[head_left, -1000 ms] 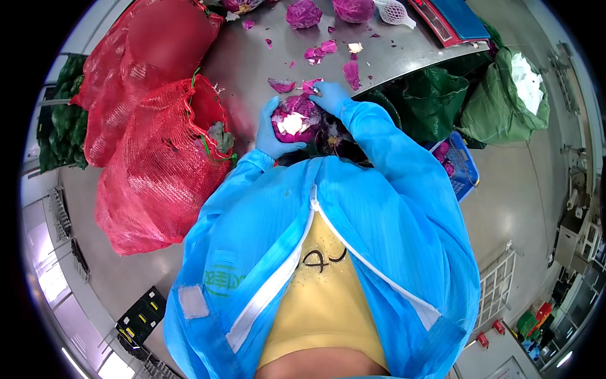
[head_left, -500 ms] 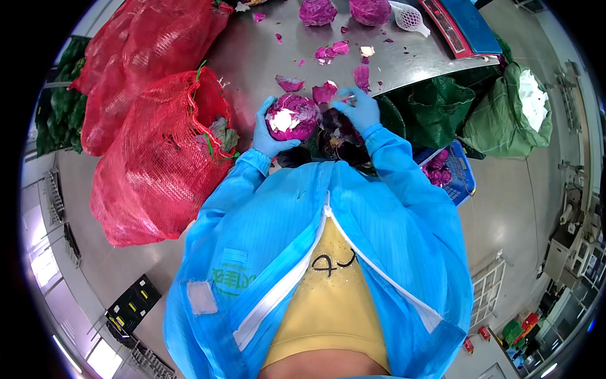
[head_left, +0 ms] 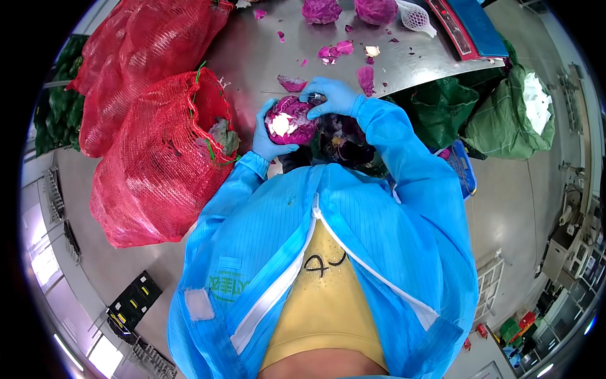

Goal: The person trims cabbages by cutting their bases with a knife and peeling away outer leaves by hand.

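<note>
A red cabbage with a white cut patch rests in my left hand, whose gloved fingers wrap round its left side. My right hand, also in a blue glove, is at the cabbage's upper right edge with fingers curled. Between those fingers is something small and dark that I cannot make out. Below the right hand, dark purple outer leaves lie in a heap against the table's front edge. A loose cabbage leaf is on the table just behind the held head.
Two cabbages and a white foam net sit at the back of the metal table, near a red and blue scale. Leaf scraps dot the surface. Red mesh sacks stand left; green sacks and a blue basket stand right.
My right hand has moved left, from beside the cabbage onto its upper right edge. My left hand still holds the cabbage in nearly the same place.
</note>
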A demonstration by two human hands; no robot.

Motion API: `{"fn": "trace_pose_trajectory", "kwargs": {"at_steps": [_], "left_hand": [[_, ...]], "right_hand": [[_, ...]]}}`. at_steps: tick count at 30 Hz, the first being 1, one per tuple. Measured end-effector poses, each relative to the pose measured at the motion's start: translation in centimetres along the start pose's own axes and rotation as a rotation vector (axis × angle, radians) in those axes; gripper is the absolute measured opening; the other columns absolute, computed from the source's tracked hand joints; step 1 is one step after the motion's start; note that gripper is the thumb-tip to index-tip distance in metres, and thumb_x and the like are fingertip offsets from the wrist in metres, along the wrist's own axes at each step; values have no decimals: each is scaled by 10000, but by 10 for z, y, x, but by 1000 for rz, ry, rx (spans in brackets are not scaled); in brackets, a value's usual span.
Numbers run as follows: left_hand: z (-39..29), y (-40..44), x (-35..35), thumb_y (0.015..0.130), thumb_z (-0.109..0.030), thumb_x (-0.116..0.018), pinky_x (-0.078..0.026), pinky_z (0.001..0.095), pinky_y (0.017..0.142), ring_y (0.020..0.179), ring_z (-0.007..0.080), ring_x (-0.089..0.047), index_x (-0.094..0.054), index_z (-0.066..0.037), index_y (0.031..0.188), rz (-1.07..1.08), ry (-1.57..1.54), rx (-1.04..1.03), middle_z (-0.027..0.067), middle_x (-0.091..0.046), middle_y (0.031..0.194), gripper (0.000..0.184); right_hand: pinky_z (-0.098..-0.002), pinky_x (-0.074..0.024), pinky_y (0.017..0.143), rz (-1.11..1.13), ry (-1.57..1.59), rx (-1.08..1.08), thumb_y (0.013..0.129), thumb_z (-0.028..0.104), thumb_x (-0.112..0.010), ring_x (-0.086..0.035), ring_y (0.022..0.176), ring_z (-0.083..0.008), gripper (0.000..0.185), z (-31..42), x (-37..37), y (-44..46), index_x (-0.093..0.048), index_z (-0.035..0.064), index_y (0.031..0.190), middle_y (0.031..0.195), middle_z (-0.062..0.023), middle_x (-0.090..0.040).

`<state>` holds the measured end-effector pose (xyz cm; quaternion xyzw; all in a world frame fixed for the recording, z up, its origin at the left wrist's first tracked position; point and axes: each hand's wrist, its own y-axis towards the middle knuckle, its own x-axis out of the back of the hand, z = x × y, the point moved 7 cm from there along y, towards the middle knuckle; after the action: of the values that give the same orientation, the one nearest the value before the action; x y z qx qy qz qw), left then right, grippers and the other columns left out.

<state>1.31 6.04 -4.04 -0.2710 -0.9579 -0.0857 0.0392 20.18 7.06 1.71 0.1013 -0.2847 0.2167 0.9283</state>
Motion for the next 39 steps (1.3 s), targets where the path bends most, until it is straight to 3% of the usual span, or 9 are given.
{"fn": "trace_pose_trajectory", "kwargs": {"at_steps": [4, 10, 13, 16, 19, 28, 34, 36, 39], "left_hand": [[-2, 3, -3, 420, -298, -921, -341, 400, 1056, 1236, 269, -407, -226, -71, 1368, 37, -95, -6, 138, -378, 1336, 1197], [-2, 8, -2, 434, -286, -920, -343, 404, 1056, 1239, 273, -403, -212, -71, 1376, 59, -116, -41, 138, -374, 1340, 1198], [2, 8, 2, 438, -281, -920, -341, 404, 1058, 1240, 273, -402, -205, -72, 1380, 24, -85, 24, 138, -374, 1340, 1201], [1, 7, 1, 435, -282, -921, -342, 402, 1058, 1238, 272, -405, -208, -70, 1380, 4, -112, 45, 136, -376, 1338, 1202], [-1, 7, 1, 432, -283, -923, -347, 401, 1055, 1236, 270, -407, -210, -66, 1380, -1, -134, 62, 134, -375, 1339, 1206], [0, 7, 0, 433, -301, -922, -336, 404, 1061, 1246, 273, -397, -211, -67, 1382, 5, -124, 25, 131, -366, 1350, 1209], [1, 9, -1, 419, -282, -925, -313, 401, 1075, 1262, 268, -378, -215, -67, 1380, 60, -109, 13, 133, -353, 1364, 1214], [-3, 9, 0, 427, -261, -923, -322, 397, 1071, 1258, 263, -384, -222, -73, 1380, 44, -64, 4, 128, -355, 1365, 1198], [-4, 9, -1, 454, -228, -915, -351, 395, 1055, 1240, 262, -406, -240, -87, 1379, 0, -140, 23, 124, -376, 1351, 1154]], "right_hand": [[-346, -434, 825, 51, 2, 46, 675, 345, -782, -552, 916, -254, 428, -5, -2, 7, -605, 91, 971, 941, -84, -552], [-355, -437, 851, 120, 141, -36, 671, 362, -779, -547, 993, -252, 465, -17, -16, 3, -609, 90, 1009, 1069, -105, -561], [-351, -434, 894, -40, 285, -143, 679, 301, -789, -550, 1022, -245, 512, -23, -15, -2, -605, 98, 1112, 1094, -105, -573], [-345, -430, 925, -275, 267, 31, 701, 247, -782, -560, 1035, -245, 521, -6, -2, -6, -594, 110, 1167, 1092, -105, -592], [-323, -428, 878, -149, 468, -111, 720, 216, -772, -552, 1035, -187, 485, -12, -17, -10, -607, 60, 1149, 1081, -77, -621], [-347, -470, 811, -155, 12, -26, 694, 341, -770, -590, 914, -259, 428, -5, -2, -7, -619, 68, 986, 986, -81, -610], [-317, -428, 746, -29, 279, 5, 699, 349, -772, -531, 789, -204, 401, -17, -11, 4, -566, 34, 839, 818, -81, -520], [-299, -411, 751, 80, 199, -183, 719, 327, -765, -514, 797, -185, 388, -31, -17, 0, -545, 32, 838, 801, -65, -498], [-321, -439, 755, -116, 291, -257, 751, 317, -738, -520, 770, -183, 362, -32, -15, -17, -572, 29, 895, 892, -81, -561]]}}
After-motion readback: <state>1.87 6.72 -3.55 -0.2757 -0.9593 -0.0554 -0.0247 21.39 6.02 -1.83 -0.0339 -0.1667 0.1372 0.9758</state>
